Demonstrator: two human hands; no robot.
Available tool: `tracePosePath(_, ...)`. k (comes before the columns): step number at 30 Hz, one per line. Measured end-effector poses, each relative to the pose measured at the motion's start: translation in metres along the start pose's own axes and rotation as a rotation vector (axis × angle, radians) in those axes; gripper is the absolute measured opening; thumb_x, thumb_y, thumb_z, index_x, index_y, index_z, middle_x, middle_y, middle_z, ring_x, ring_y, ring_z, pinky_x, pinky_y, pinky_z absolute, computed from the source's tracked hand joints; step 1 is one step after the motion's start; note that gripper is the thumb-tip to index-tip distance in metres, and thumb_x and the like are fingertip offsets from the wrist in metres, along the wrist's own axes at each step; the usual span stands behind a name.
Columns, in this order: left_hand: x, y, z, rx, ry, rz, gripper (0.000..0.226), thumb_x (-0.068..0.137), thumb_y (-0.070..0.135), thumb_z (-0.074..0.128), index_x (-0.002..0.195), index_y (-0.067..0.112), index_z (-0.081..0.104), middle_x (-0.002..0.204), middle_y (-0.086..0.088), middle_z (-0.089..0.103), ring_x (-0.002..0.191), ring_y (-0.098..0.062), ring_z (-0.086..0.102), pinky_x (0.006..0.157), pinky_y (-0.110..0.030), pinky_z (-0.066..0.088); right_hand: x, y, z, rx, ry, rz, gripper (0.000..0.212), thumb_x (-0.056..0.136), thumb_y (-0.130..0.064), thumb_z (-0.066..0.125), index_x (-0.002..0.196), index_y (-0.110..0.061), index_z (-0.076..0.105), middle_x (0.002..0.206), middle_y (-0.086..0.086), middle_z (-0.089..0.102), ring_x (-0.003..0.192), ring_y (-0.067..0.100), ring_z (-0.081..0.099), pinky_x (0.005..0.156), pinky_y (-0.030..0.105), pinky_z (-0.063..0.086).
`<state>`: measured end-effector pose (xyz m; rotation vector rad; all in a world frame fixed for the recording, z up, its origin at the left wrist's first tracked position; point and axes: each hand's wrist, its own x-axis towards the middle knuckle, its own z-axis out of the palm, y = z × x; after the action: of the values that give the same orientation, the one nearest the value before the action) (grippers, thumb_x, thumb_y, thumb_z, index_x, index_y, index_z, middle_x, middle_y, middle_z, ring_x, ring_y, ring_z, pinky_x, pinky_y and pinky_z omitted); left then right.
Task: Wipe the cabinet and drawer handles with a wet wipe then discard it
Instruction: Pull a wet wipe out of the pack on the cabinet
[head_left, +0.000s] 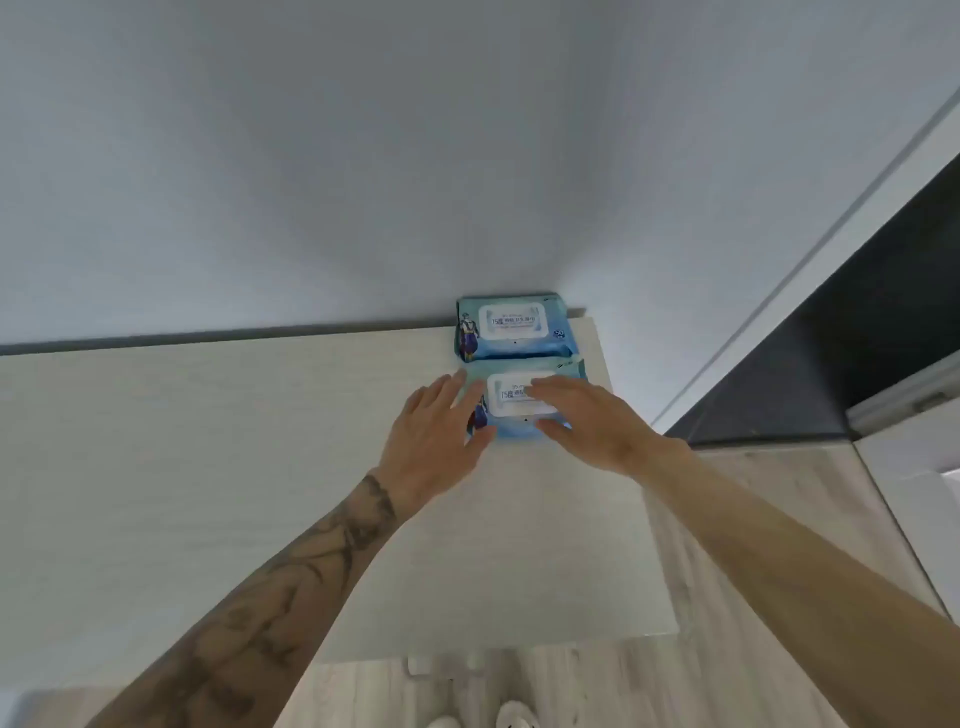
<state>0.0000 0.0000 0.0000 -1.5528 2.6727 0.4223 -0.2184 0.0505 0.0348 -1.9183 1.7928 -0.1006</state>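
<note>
Your left hand (434, 441) and right hand (587, 421) are resting with fingers spread open, gripping nothing, on the near wet-wipe pack (519, 410). Under your fingers sits its white rectangular flip lid, printed "75". Just beyond your fingertips, a second soft blue pack (511, 328) is lying on the pale wood-grain worktop (208, 467), marked "50".

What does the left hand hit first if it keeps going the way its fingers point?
The near wet-wipe pack: the left hand already reaches its left edge, fingers aimed up-right across it. Past that sits the far pack by the wall. Contact depth unclear.
</note>
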Motion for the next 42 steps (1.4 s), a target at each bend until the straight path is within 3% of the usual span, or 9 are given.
tracePosePath(6, 0.026, -0.005, 0.034, 0.007, 0.105, 0.049, 0.069, 0.108, 0.054, 0.044, 0.165, 0.018, 0.028, 0.174, -0.006, 0.018, 0.16, -0.025, 0.019, 0.13, -0.043, 0.021, 0.032, 0.022, 0.035, -0.123, 0.136, -0.093, 0.05, 0.106, -0.028, 0.063, 0.154, -0.019, 0.051, 0.163, 0.001, 0.046, 0.151, 0.023, 0.041, 0.123, 0.039, 0.034)
tracePosePath(12, 0.026, -0.005, 0.044, -0.081, 0.146, 0.028, 0.07, 0.107, 0.052, 0.05, 0.165, 0.02, 0.028, 0.174, -0.002, 0.017, 0.16, -0.02, 0.017, 0.13, -0.042, 0.022, 0.039, 0.028, 0.043, -0.156, 0.26, -0.122, 0.043, 0.099, -0.025, 0.073, 0.14, -0.014, 0.064, 0.147, 0.004, 0.063, 0.134, 0.028, 0.058, 0.109, 0.043, 0.05)
tracePosePath(15, 0.026, -0.005, 0.046, -0.112, 0.16, 0.014, 0.071, 0.106, 0.05, 0.054, 0.164, 0.02, 0.03, 0.174, -0.001, 0.019, 0.159, -0.019, 0.019, 0.13, -0.043, 0.023, 0.035, 0.026, 0.039, -0.185, 0.272, -0.159, 0.036, 0.105, -0.026, 0.065, 0.139, -0.013, 0.065, 0.143, 0.006, 0.066, 0.13, 0.029, 0.062, 0.104, 0.044, 0.055)
tracePosePath(19, 0.026, -0.004, 0.045, -0.163, 0.178, 0.008, 0.078, 0.103, 0.046, 0.062, 0.166, 0.018, 0.024, 0.172, -0.001, 0.024, 0.158, -0.02, 0.022, 0.13, -0.041, 0.024, 0.041, 0.021, 0.019, -0.077, 0.292, -0.113, 0.034, 0.113, -0.029, 0.046, 0.138, -0.016, 0.064, 0.139, 0.004, 0.068, 0.125, 0.024, 0.063, 0.098, 0.038, 0.057)
tracePosePath(22, 0.029, -0.002, 0.043, -0.22, 0.176, 0.017, 0.087, 0.102, 0.044, 0.065, 0.168, 0.022, 0.013, 0.172, -0.001, 0.023, 0.158, -0.022, 0.021, 0.13, -0.039, 0.019, 0.055, 0.019, 0.01, 0.011, 0.38, -0.061, 0.029, 0.112, -0.027, 0.051, 0.13, -0.012, 0.068, 0.129, 0.007, 0.065, 0.12, 0.025, 0.059, 0.094, 0.027, 0.053)
tracePosePath(26, 0.037, -0.007, 0.043, -0.221, 0.17, 0.018, 0.091, 0.103, 0.049, 0.061, 0.167, 0.034, -0.001, 0.173, -0.003, 0.015, 0.159, -0.025, 0.017, 0.129, -0.041, 0.017, 0.074, 0.013, 0.008, 0.225, 0.568, 0.099, 0.028, 0.105, -0.011, 0.065, 0.132, -0.006, 0.06, 0.126, 0.012, 0.052, 0.119, 0.032, 0.062, 0.097, 0.041, 0.062)
tracePosePath(28, 0.039, -0.008, 0.045, -0.199, 0.149, 0.025, 0.087, 0.103, 0.054, 0.057, 0.166, 0.039, -0.002, 0.173, -0.004, 0.013, 0.159, -0.026, 0.017, 0.129, -0.04, 0.016, 0.078, 0.01, 0.009, 0.246, 0.617, 0.153, 0.026, 0.104, -0.007, 0.065, 0.127, -0.01, 0.053, 0.129, 0.01, 0.052, 0.113, 0.029, 0.064, 0.092, 0.038, 0.063)
tracePosePath(36, 0.05, -0.005, 0.054, -0.178, 0.161, -0.009, 0.081, 0.101, 0.064, 0.053, 0.166, 0.038, 0.013, 0.167, -0.005, 0.014, 0.155, -0.025, 0.015, 0.128, -0.041, 0.02, 0.06, 0.027, 0.04, 0.113, 0.409, -0.037, 0.015, 0.096, -0.013, 0.077, 0.109, -0.011, 0.069, 0.12, 0.006, 0.063, 0.119, 0.027, 0.058, 0.098, 0.035, 0.058)
tracePosePath(42, 0.046, -0.009, 0.06, -0.176, 0.152, 0.003, 0.086, 0.097, 0.067, 0.057, 0.166, 0.035, 0.018, 0.16, -0.005, 0.021, 0.15, -0.025, 0.023, 0.126, -0.042, 0.026, 0.057, 0.031, 0.045, 0.072, 0.402, -0.064, 0.011, 0.093, -0.016, 0.08, 0.103, -0.01, 0.077, 0.107, 0.005, 0.066, 0.101, 0.025, 0.056, 0.083, 0.029, 0.046)
